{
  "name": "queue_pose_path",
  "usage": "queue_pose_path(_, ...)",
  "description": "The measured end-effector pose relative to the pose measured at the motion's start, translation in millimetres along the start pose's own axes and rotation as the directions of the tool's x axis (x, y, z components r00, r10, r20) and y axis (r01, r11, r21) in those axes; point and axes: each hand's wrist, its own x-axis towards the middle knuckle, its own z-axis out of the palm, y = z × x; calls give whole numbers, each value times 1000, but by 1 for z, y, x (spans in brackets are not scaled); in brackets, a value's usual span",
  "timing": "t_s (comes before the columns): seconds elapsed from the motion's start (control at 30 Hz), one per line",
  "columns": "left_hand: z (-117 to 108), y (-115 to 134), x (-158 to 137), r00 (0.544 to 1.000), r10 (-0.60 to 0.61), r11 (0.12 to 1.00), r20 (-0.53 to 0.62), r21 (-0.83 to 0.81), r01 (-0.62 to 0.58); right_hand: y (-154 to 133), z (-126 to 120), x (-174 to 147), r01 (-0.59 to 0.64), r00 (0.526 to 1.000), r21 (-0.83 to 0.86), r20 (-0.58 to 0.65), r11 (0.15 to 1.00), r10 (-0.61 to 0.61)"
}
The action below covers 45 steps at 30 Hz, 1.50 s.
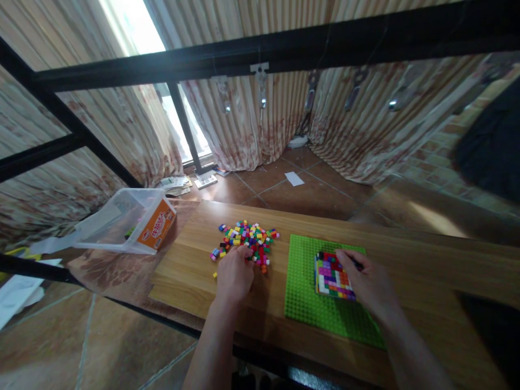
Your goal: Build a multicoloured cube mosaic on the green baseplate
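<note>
A loose pile of small toy building bricks (244, 234) in many colours lies on the wooden board. My left hand (235, 273) reaches into the near side of this pile with its fingers curled together; whatever is between the fingertips is hidden. To the right, a green studded baseplate (303, 292) lies flat. On it sits a rectangular block built of multicoloured bricks (331, 276), with red, purple, white and orange on top. My right hand (368, 279) is bent over the block's right side, fingertips drawn in at its upper edge, and covers part of it.
A clear plastic tub (117, 216) with an orange label stands left of the wooden board (182, 271), on a brown cloth. Black metal bars (244, 51) cross in front of striped curtains. Papers (294, 179) lie on the tiled floor. A dark flat object (491, 319) is at the right.
</note>
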Motion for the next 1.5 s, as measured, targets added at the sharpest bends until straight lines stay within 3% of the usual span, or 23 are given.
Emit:
queue_pose_path(0.1,-2,-1,3,1000,-28,991,-14,-130,26,-2,-2,0,12,997,40,-76,999,-9)
queue_pose_path(0.17,-4,0,4,999,-46,947,-17,-318,38,-6,-6,-2,42,986,102,-166,994,-24)
queue_pose_path(0.27,-5,9,1,999,-45,751,12,-659,42,-16,-12,-10,154,942,171,-322,973,-92)
queue_pose_path(0.37,1,29,-10,993,7,510,114,-855,94,-30,-12,-29,342,885,141,-380,929,-268)
queue_pose_path(0.43,10,45,-20,973,78,398,219,-901,171,-41,-6,-45,463,872,176,-267,869,-411)
queue_pose_path(0.5,22,59,-29,948,131,264,289,-932,248,-50,2,-58,546,835,196,-55,815,-547)
queue_pose_path(0.57,33,69,-35,929,142,151,341,-935,320,-56,8,-67,577,800,204,55,791,-598)
queue_pose_path(0.63,40,74,-39,918,128,92,376,-926,366,-57,11,-70,566,802,224,75,794,-593)
queue_pose_path(0.97,49,87,-40,898,145,140,414,-908,396,-42,-9,-64,405,889,246,119,881,-442)
queue_pose_path(1.2,51,98,-42,924,140,230,356,-919,319,-28,-17,-59,445,869,263,105,856,-484)
queue_pose_path(1.33,53,106,-43,942,167,317,292,-920,229,-16,-21,-54,489,867,174,8,855,-498)
queue_pose_path(1.43,56,108,-44,953,177,386,246,-908,163,-3,-25,-44,437,895,63,-132,897,-427)
queue_pose_path(1.5,56,109,-45,935,217,417,282,-893,172,5,-26,-37,389,906,27,-195,921,-376)
